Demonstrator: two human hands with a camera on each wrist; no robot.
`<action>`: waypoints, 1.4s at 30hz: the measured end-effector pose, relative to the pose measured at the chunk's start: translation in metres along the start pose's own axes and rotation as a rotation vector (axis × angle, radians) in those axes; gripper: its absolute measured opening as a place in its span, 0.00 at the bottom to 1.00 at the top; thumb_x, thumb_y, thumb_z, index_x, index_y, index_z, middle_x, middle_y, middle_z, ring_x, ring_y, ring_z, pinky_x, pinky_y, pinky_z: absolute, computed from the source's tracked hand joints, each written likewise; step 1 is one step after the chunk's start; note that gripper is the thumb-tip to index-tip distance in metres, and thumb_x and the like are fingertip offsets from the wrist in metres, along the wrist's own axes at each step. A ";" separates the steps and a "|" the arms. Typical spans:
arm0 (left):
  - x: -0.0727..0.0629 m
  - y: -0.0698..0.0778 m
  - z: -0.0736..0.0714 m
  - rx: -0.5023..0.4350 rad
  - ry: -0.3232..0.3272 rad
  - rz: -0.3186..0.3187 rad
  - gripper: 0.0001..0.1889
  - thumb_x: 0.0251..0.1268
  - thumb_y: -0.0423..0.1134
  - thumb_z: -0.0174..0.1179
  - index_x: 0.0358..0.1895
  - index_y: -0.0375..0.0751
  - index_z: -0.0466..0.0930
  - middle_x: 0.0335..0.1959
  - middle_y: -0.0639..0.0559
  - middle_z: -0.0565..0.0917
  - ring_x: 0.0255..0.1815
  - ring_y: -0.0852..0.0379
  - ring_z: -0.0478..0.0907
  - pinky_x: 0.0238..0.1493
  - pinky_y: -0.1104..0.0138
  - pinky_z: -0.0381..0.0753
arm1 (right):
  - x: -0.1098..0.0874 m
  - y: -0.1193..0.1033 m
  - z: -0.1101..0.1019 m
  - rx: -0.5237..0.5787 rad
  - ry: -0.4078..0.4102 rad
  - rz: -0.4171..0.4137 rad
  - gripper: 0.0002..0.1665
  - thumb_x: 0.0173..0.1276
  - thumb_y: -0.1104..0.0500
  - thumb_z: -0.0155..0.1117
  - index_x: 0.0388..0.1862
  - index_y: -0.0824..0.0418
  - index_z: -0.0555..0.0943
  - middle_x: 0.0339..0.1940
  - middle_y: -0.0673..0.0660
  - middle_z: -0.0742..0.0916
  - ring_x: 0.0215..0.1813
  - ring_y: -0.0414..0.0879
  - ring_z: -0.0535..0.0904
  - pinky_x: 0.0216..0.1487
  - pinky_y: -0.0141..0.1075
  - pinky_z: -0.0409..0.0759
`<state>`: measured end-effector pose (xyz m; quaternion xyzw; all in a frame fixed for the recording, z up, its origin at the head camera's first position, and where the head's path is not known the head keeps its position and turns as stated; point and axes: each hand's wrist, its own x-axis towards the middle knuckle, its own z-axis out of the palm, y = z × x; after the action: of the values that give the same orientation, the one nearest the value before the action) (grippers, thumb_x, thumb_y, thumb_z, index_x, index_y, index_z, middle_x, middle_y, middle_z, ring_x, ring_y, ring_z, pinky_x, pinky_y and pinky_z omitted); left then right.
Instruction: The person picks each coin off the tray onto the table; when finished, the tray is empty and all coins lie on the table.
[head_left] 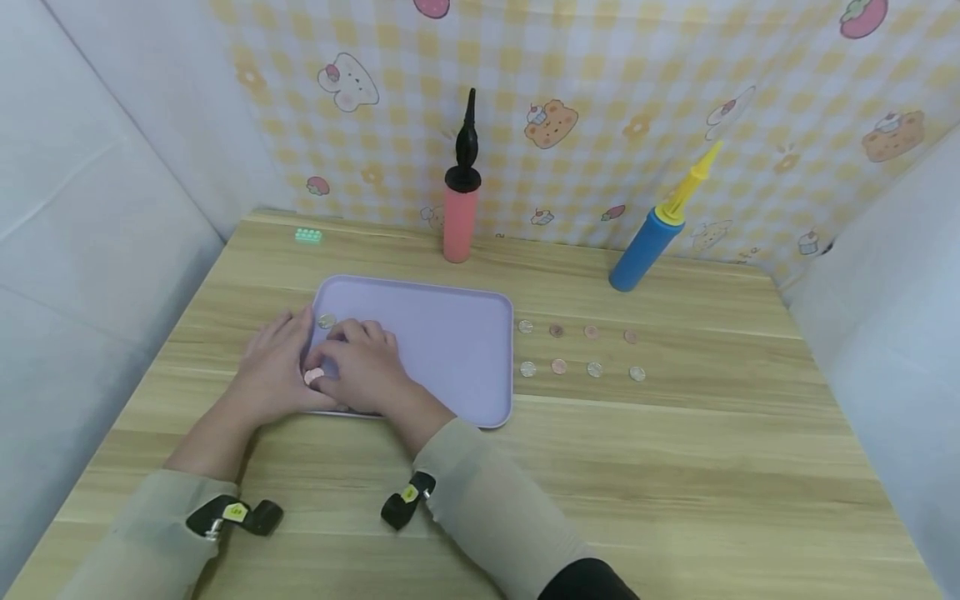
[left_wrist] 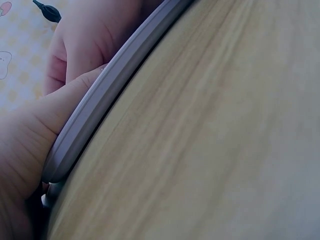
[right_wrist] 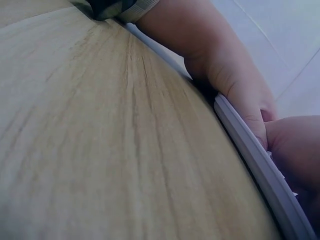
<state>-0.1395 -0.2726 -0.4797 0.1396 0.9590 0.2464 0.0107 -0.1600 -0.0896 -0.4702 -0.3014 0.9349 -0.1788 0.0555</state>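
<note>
A lavender tray [head_left: 450, 358] lies on the wooden table, its near-left corner covered by both hands. My left hand [head_left: 273, 375] rests at that corner, fingers along the left rim and thumb [left_wrist: 75, 97] over the near rim. Inside the tray, my right hand [head_left: 363, 367] pinches a pinkish coin [head_left: 313, 377] between thumb and index finger, right beside the left palm. A silvery coin [head_left: 327, 321] lies in the tray's far-left part, just beyond the right fingers. In the right wrist view the tray's rim [right_wrist: 250, 150] hides most of the fingertips.
Right of the tray, two rows of silvery and copper coins [head_left: 558, 367] lie on the table. Behind stand a pink hand pump [head_left: 460, 221] with a black nozzle and a tilted blue pump [head_left: 645, 250] with a yellow nozzle. A mint-green toy brick [head_left: 308, 236] sits at the back left.
</note>
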 end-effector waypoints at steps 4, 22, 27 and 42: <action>0.000 0.000 0.000 0.002 0.012 0.010 0.81 0.37 0.70 0.84 0.84 0.24 0.43 0.83 0.25 0.58 0.83 0.21 0.46 0.77 0.26 0.42 | -0.001 0.002 0.005 0.042 0.066 -0.033 0.06 0.76 0.38 0.69 0.48 0.31 0.88 0.62 0.32 0.83 0.70 0.39 0.70 0.69 0.40 0.66; -0.004 0.002 -0.001 -0.055 -0.015 -0.021 0.83 0.35 0.70 0.85 0.87 0.30 0.40 0.85 0.28 0.51 0.85 0.24 0.41 0.77 0.25 0.35 | -0.003 0.009 0.007 0.452 0.316 -0.022 0.19 0.64 0.54 0.82 0.55 0.49 0.93 0.49 0.42 0.93 0.50 0.28 0.83 0.54 0.15 0.71; -0.003 0.003 0.000 -0.042 -0.005 -0.013 0.83 0.35 0.71 0.84 0.87 0.32 0.40 0.85 0.28 0.54 0.84 0.23 0.42 0.76 0.24 0.36 | -0.006 0.009 0.006 0.538 0.355 0.047 0.21 0.65 0.56 0.83 0.58 0.51 0.91 0.52 0.46 0.93 0.50 0.27 0.82 0.52 0.15 0.73; -0.002 0.000 0.002 -0.029 0.012 0.005 0.83 0.35 0.75 0.83 0.87 0.30 0.40 0.84 0.27 0.54 0.84 0.22 0.44 0.77 0.26 0.37 | -0.019 0.027 0.003 0.623 0.356 0.012 0.22 0.66 0.57 0.82 0.59 0.56 0.91 0.53 0.50 0.93 0.45 0.24 0.81 0.50 0.17 0.79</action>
<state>-0.1371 -0.2722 -0.4819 0.1403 0.9550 0.2613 0.0063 -0.1589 -0.0594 -0.4826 -0.2288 0.8324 -0.5045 -0.0180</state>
